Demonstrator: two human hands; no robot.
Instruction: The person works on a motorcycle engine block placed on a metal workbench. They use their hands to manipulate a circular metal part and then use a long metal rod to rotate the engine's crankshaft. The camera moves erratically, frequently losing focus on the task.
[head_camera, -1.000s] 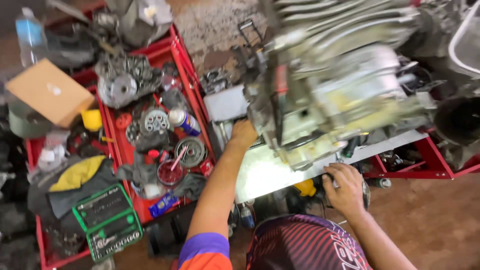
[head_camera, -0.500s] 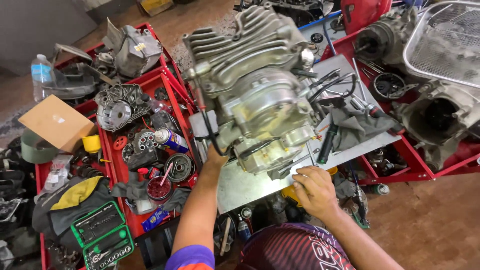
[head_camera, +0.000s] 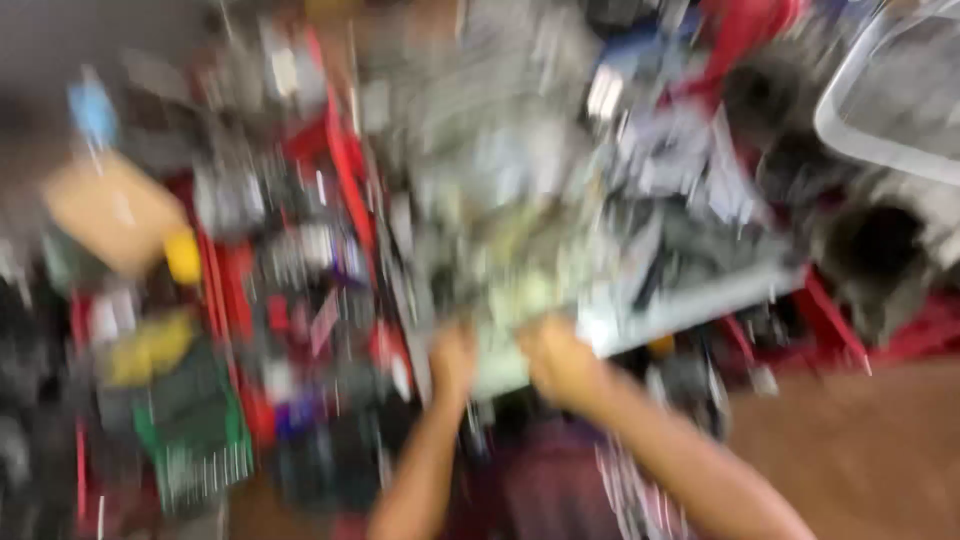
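— Both hands are reaching up to the big grey engine (head_camera: 500, 200). My left hand (head_camera: 452, 362) is touching its near bottom edge, and my right hand (head_camera: 560, 365) is sitting just beside it.

— Are they gripping it?

— I cannot tell. Everything is shaking and blurry, so the fingers are not showing.

— Where is the engine sitting?

— It is sitting on a shiny metal plate (head_camera: 690, 300), right in front of me. Red trays (head_camera: 340, 160) full of small parts are lying to the left. What is probably a brown cardboard box (head_camera: 115, 210) is sitting farther left.
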